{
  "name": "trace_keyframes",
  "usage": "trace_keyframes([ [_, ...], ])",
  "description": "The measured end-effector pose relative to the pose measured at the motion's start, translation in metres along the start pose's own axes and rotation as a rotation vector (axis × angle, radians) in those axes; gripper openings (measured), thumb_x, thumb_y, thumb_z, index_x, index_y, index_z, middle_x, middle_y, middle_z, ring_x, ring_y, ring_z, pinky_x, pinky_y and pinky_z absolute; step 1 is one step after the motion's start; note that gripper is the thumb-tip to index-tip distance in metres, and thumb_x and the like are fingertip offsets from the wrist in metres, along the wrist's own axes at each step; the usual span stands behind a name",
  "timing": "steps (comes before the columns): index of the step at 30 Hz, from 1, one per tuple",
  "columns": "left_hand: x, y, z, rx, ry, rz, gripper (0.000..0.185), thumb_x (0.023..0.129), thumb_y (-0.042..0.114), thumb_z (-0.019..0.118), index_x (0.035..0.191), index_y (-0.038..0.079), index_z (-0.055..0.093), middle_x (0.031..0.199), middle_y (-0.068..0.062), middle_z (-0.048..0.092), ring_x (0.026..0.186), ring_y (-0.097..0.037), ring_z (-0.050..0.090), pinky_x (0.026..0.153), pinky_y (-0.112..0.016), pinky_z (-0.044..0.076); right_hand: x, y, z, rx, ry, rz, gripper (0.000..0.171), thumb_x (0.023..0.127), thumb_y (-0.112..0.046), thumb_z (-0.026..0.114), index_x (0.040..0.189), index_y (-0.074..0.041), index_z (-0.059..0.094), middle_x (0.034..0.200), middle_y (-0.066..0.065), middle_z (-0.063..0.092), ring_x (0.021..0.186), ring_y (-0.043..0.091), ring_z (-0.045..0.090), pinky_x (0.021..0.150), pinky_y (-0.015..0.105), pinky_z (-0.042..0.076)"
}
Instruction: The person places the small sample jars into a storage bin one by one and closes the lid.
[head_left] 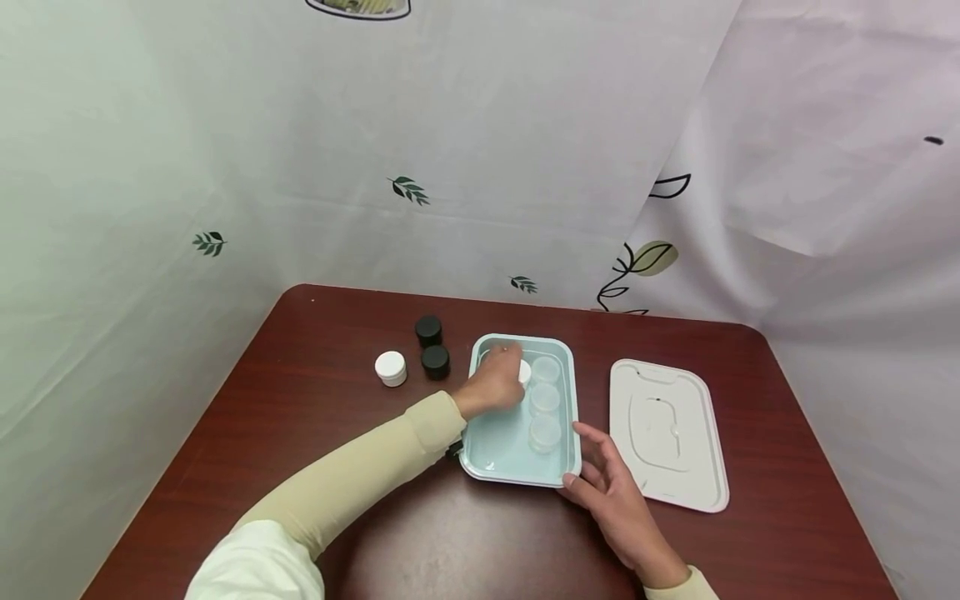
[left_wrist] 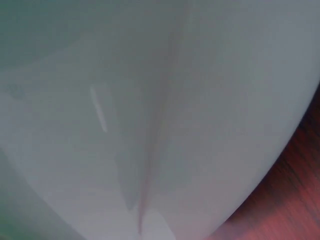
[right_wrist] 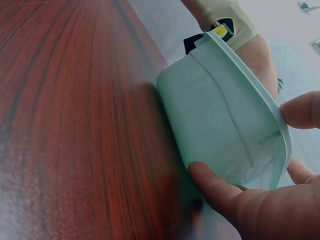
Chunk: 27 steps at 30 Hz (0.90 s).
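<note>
A pale teal tray (head_left: pixel 495 446) lies on the dark red table. Three clear lidded jars (head_left: pixel 545 399) stand in a row along its right side. My left hand (head_left: pixel 512 367) reaches into the tray's far left part, fingers curled over a small white jar (head_left: pixel 525 372). My right hand (head_left: pixel 581 458) holds the tray's near right corner. In the right wrist view its thumb (right_wrist: pixel 215 192) presses the tray's outer wall (right_wrist: pixel 220 110) and a finger (right_wrist: pixel 300 110) lies over the rim. The left wrist view shows only the blurred tray wall (left_wrist: pixel 150 125).
A white tray lid (head_left: pixel 667 433) lies flat to the right of the tray. To the tray's left stand two black jars (head_left: pixel 428 330) (head_left: pixel 435 362) and a white jar (head_left: pixel 391 367). Printed curtains close in the table on the far, left and right sides.
</note>
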<state>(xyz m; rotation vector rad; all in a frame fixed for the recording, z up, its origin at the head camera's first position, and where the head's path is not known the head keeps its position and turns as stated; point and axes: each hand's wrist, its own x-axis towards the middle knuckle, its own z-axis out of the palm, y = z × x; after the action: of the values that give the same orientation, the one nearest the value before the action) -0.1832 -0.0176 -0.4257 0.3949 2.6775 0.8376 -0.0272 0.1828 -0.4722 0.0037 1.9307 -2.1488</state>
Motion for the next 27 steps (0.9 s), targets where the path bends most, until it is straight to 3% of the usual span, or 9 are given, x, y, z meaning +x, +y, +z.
trace_keyframes([
  [4,-0.004,0.0,-0.002,-0.025,0.017,0.016,0.058,0.096,0.003,0.062,0.15,-0.006,0.045,0.143,-0.028,0.05,0.123,-0.032,0.052,0.108,-0.047,0.051,0.0,0.0,0.001,-0.001,0.005,0.004,0.068,0.1,0.003,0.063,0.158,-0.015,0.034,0.162,0.024,0.037,0.136,0.031,0.058,0.095,0.034,0.061],
  [11,-0.013,0.002,-0.01,-0.106,0.033,0.027,0.063,0.104,0.015,0.063,0.159,-0.003,0.038,0.159,-0.027,0.039,0.143,-0.035,0.047,0.118,-0.05,0.045,-0.001,-0.001,0.001,-0.023,0.014,-0.002,0.067,0.1,0.003,0.063,0.158,-0.015,0.035,0.16,0.024,0.039,0.134,0.027,0.06,0.094,0.031,0.06],
  [23,-0.037,-0.003,-0.036,-0.233,0.124,0.055,0.058,0.103,0.018,0.069,0.154,0.003,0.047,0.151,-0.023,0.051,0.137,-0.037,0.055,0.111,-0.053,0.05,-0.003,-0.002,0.005,-0.045,0.021,-0.009,0.067,0.099,0.003,0.064,0.158,-0.014,0.036,0.162,0.024,0.038,0.133,0.024,0.061,0.094,0.03,0.059],
  [27,-0.045,-0.01,-0.05,-0.342,0.175,0.053,0.056,0.103,0.015,0.069,0.154,0.005,0.049,0.149,-0.022,0.052,0.138,-0.039,0.054,0.11,-0.052,0.051,-0.004,-0.003,0.006,-0.045,0.029,0.0,0.068,0.099,0.003,0.064,0.157,-0.015,0.036,0.162,0.024,0.038,0.134,0.027,0.06,0.095,0.031,0.059],
])
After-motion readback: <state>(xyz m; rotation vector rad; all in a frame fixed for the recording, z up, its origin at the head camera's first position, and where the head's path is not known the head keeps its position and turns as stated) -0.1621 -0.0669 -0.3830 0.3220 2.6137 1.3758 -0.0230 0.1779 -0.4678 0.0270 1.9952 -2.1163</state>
